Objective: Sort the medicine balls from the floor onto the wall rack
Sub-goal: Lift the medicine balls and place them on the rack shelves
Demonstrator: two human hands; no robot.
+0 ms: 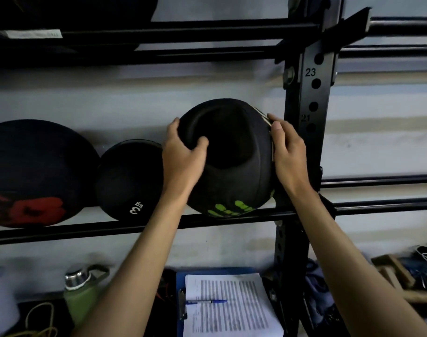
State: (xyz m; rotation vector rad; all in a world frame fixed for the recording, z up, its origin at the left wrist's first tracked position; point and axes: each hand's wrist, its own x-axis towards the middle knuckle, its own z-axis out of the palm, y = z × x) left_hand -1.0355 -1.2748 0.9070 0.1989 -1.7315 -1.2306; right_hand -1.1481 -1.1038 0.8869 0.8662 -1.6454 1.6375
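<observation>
Progress: green-print ball (pixel 231 166) sits on the rack rail (pixel 110 229), my left hand (pixel 183 156) and right hand (pixel 286 152) gripping it, fingers (pixel 174 122) curled round its sides. The 3 kg ball (pixel 129 181) and red-marked ball (pixel 34 173) are racked beside it. Floor out of view, so I cannot tell what remains.
</observation>
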